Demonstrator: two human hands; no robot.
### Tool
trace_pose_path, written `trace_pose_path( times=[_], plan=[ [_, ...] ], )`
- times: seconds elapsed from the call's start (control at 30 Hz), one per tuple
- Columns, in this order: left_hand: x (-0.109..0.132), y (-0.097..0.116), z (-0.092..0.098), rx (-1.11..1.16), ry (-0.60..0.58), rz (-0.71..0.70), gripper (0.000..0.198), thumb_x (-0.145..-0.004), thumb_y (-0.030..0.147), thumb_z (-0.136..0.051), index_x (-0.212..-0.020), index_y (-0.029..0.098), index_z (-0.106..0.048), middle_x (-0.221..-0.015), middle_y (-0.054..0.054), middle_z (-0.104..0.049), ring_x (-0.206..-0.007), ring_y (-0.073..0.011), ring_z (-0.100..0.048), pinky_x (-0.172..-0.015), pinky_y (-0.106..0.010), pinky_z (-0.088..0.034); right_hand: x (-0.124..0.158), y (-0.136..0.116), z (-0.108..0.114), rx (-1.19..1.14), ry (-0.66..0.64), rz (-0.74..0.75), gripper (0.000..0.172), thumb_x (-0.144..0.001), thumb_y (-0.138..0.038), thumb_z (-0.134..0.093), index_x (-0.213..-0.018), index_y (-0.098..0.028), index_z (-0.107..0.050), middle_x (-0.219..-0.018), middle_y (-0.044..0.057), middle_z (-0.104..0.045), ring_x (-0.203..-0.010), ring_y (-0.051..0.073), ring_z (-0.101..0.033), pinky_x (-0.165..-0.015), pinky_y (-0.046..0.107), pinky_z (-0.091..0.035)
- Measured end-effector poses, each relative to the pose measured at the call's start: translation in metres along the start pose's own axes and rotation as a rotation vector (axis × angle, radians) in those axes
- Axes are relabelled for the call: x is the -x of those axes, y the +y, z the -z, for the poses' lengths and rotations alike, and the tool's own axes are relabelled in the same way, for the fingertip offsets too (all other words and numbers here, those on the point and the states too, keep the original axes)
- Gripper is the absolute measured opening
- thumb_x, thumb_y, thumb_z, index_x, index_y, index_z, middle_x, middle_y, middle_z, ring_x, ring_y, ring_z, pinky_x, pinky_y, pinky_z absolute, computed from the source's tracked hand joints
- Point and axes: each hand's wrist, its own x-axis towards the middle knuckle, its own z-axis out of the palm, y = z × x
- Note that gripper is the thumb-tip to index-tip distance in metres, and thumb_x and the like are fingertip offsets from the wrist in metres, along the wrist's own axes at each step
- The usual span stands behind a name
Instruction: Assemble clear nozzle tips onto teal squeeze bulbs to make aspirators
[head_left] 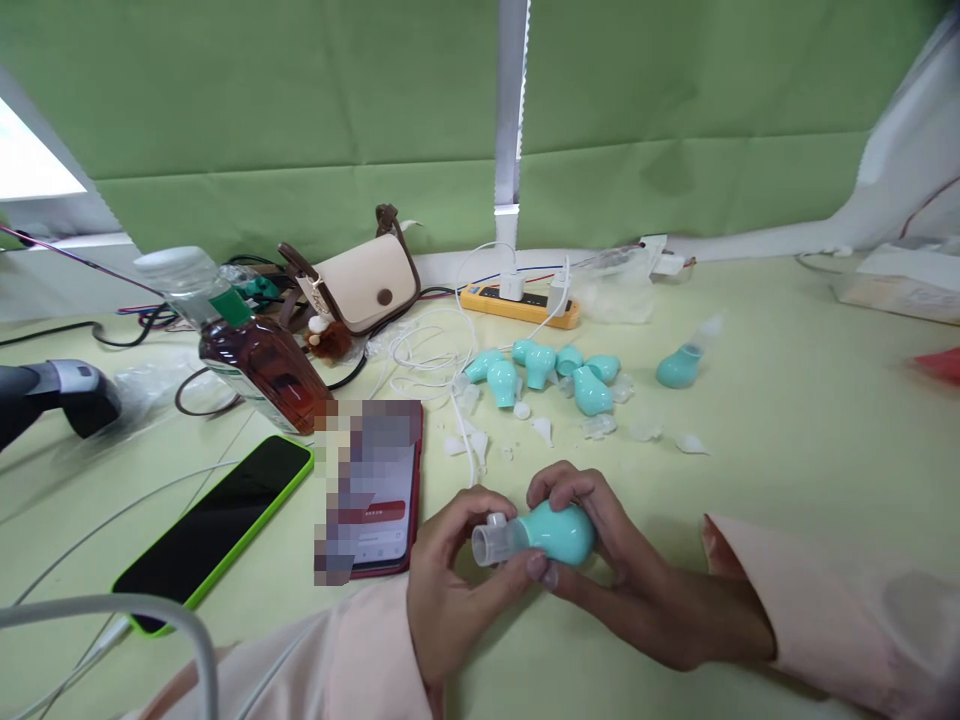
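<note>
Right now, you hold a teal squeeze bulb (568,530) in both hands just above the near part of the desk (810,430), its clear connector (489,545) aimed at nine o'clock. Your left hand (454,590) has its grip pinching the connector between thumb and fingers, the thumb reaching onto the bulb's neck. Your right hand (626,565) has its grip closed about the bulb's rounded end, fingers over the far side and thumb along the near one; both thumb tips meet beside the neck.

Take that bulb as the clock's centre, with twelve toward the green curtain (315,90). At twelve you have loose clear plastic pieces (542,430), then a cluster of teal bulbs (502,382), and beyond them a yellow power strip (536,302) with white chargers (511,286) plugged in. At one o'clock a separate teal bulb (677,369) lies well apart, a clear tip attached. At nine, near your left hand, lies a red-cased phone (390,490) with its screen lit; farther out is a green-cased phone (217,525), screen dark. A bottle of amber liquid (259,365) is at ten, and a cream handbag (371,285) at eleven.
</note>
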Motion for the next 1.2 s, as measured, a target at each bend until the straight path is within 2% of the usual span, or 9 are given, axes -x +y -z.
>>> trace_pose_path(
  times=[0.1, 0.2, 0.33, 0.4, 0.47, 0.57, 0.67, 0.93, 1.2],
  plan=[
    [0.0, 0.0, 0.0, -0.034, 0.008, -0.049, 0.017, -0.064, 0.021, -0.065, -0.077, 0.019, -0.054, -0.073, 0.001, -0.054, -0.067, -0.0109, -0.048, -0.059, -0.019, -0.038, -0.004, 0.002, 0.004, 0.089, 0.0, 0.1, 0.022, -0.077, -0.02, -0.046, -0.09, -0.022, -0.028, -0.097, 0.005, -0.04, -0.086, 0.013, -0.043, -0.072, 0.027, -0.043],
    [-0.001, -0.002, 0.001, -0.06, 0.008, -0.116, 0.019, -0.064, 0.018, -0.066, -0.079, 0.02, -0.054, -0.073, 0.001, -0.053, -0.068, -0.0111, -0.049, -0.061, -0.02, -0.038, -0.012, 0.004, 0.02, 0.284, 0.05, 0.349, 0.028, -0.074, -0.021, -0.049, -0.097, -0.018, -0.033, -0.101, 0.009, -0.041, -0.096, 0.018, -0.041, -0.079, 0.032, -0.04],
    [-0.002, -0.006, 0.0, -0.081, -0.016, -0.164, 0.02, -0.066, 0.014, -0.064, -0.082, 0.02, -0.054, -0.075, 0.0, -0.051, -0.07, -0.0115, -0.047, -0.062, -0.022, -0.038, -0.029, 0.01, 0.056, 0.799, 0.168, 0.48, 0.018, -0.075, -0.024, -0.047, -0.09, -0.015, -0.045, -0.088, 0.009, -0.05, -0.084, 0.02, -0.046, -0.07, 0.034, -0.039],
    [-0.002, -0.006, 0.0, -0.066, -0.033, -0.158, 0.016, -0.069, 0.014, -0.061, -0.082, 0.02, -0.054, -0.077, -0.001, -0.05, -0.073, -0.0123, -0.047, -0.065, -0.023, -0.038, -0.038, 0.014, 0.075, 1.116, 0.182, 0.353, 0.017, -0.076, -0.027, -0.044, -0.087, -0.015, -0.05, -0.084, 0.009, -0.053, -0.082, 0.022, -0.047, -0.059, 0.031, -0.037],
    [-0.003, -0.004, 0.0, -0.042, -0.043, -0.135, 0.011, -0.073, 0.015, -0.056, -0.083, 0.02, -0.054, -0.081, -0.002, -0.05, -0.077, -0.0136, -0.047, -0.068, -0.024, -0.038, -0.044, 0.019, 0.091, 1.256, 0.16, 0.159, 0.024, -0.076, -0.031, -0.042, -0.091, -0.015, -0.051, -0.086, 0.009, -0.054, -0.08, 0.022, -0.049, -0.051, 0.027, -0.034],
    [-0.005, -0.001, 0.0, 0.014, -0.052, -0.09, 0.01, -0.077, 0.017, -0.051, -0.086, 0.019, -0.055, -0.088, -0.004, -0.048, -0.084, -0.015, -0.046, -0.072, -0.024, -0.038, -0.05, 0.027, 0.104, 1.334, 0.117, -0.097, 0.029, -0.076, -0.035, -0.039, -0.094, -0.016, -0.051, -0.083, 0.008, -0.056, -0.077, 0.022, -0.051, -0.045, 0.024, -0.029],
    [-0.007, 0.002, 0.0, 0.091, -0.07, -0.048, 0.011, -0.079, 0.018, -0.048, -0.088, 0.019, -0.055, -0.091, -0.004, -0.049, -0.086, -0.015, -0.047, -0.072, -0.022, -0.039, -0.053, 0.033, 0.109, 1.321, 0.044, -0.24, 0.03, -0.077, -0.038, -0.036, -0.095, -0.017, -0.05, -0.078, 0.006, -0.057, -0.072, 0.021, -0.053, -0.044, 0.023, -0.025],
    [-0.007, 0.003, -0.006, 0.256, 0.033, 0.149, 0.019, -0.077, 0.026, -0.05, -0.091, 0.015, -0.057, -0.091, -0.006, -0.059, -0.089, -0.0178, -0.051, -0.077, -0.024, -0.039, -0.054, 0.033, 0.107, 1.293, 0.015, -0.28, 0.029, -0.077, -0.039, -0.036, -0.092, -0.018, -0.048, -0.077, 0.005, -0.059, -0.07, 0.019, -0.055, -0.044, 0.022, -0.024],
    [-0.006, 0.0, -0.006, 0.331, -0.018, 0.296, 0.031, -0.079, 0.038, -0.044, -0.098, 0.015, -0.05, -0.08, -0.01, -0.062, -0.068, -0.0179, -0.055, -0.053, -0.025, -0.04, -0.052, 0.031, 0.106, 1.251, 0.064, -0.183, 0.029, -0.078, -0.036, -0.037, -0.094, -0.017, -0.051, -0.076, 0.006, -0.058, -0.07, 0.02, -0.054, -0.048, 0.025, -0.031]
  ],
)
